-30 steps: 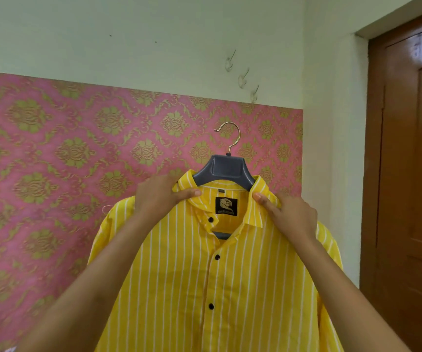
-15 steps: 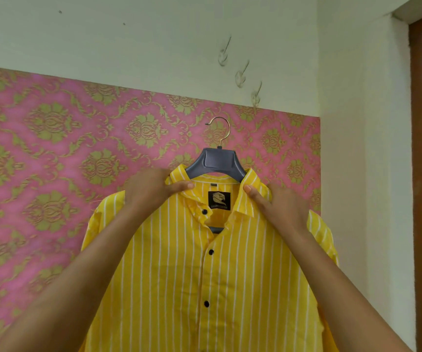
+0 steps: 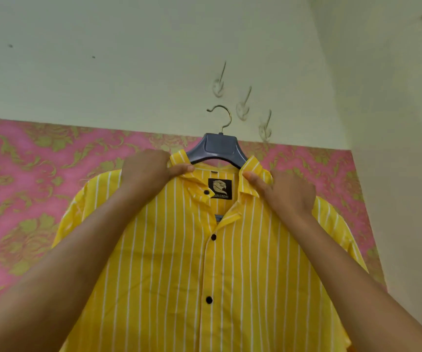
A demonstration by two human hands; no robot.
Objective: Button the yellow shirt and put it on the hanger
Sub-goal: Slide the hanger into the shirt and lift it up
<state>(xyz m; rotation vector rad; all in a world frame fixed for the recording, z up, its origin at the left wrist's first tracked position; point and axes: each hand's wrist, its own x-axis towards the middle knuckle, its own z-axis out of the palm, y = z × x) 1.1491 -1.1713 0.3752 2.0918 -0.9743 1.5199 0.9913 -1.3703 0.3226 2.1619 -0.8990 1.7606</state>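
Observation:
The yellow shirt (image 3: 179, 262) with white stripes and black buttons sits on a grey plastic hanger (image 3: 217, 148) with a metal hook, held up in front of the wall. The front is buttoned below the open collar button. My left hand (image 3: 146, 171) grips the left side of the collar with the thumb on top. My right hand (image 3: 283, 191) grips the right collar and shoulder. The hanger's hook is in the air just left of the middle wall hook (image 3: 243, 107) and touches nothing.
Three clear hooks are stuck on the pale wall: the upper hook (image 3: 218, 83), the middle one, and the lower hook (image 3: 265, 128). Pink patterned wallpaper (image 3: 26, 186) covers the lower wall. A wall corner (image 3: 337, 123) runs down on the right.
Both hands have raised the shirt and hanger toward the wall hooks. My view has tilted up and left, and the brown door has left the frame.

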